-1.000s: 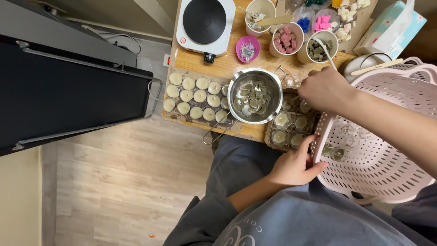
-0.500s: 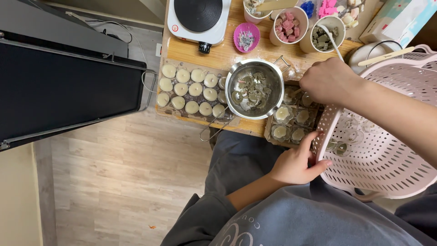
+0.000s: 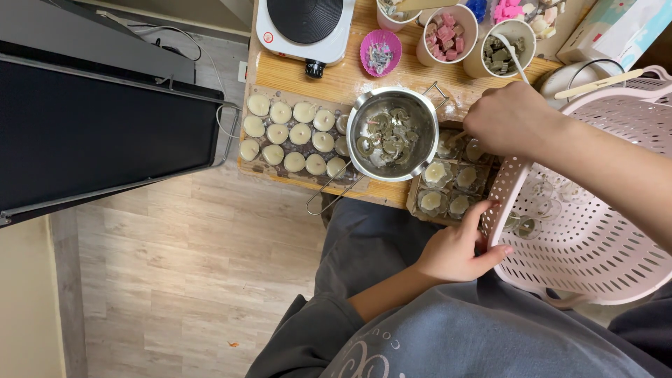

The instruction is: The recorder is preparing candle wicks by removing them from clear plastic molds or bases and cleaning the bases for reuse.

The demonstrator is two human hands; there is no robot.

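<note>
My left hand (image 3: 458, 248) grips the near rim of a pink perforated basket (image 3: 595, 252) that rests by my lap. Inside the basket lie a few clear small cups (image 3: 521, 224). My right hand (image 3: 511, 119) hovers, fingers curled downward, over a cardboard tray (image 3: 413, 192) holding small clear cups filled with pale wax (image 3: 435, 173). What the fingertips pinch is hidden. Just left of that hand stands a metal pouring pot (image 3: 388, 136) with greyish wax pieces and a wire handle.
White tealights (image 3: 287, 133) lie in rows at the wooden table's left. Behind them are a white hot plate (image 3: 304, 24), a pink silicone cup (image 3: 380, 52), paper cups of pink (image 3: 446, 35) and grey (image 3: 500, 52) wax chunks, and a tissue box (image 3: 609, 28). A black machine (image 3: 105, 126) stands at left.
The view has shifted slightly, so the table sits a little higher in frame. My right hand stays over the cup tray and my left hand keeps hold of the basket rim.
</note>
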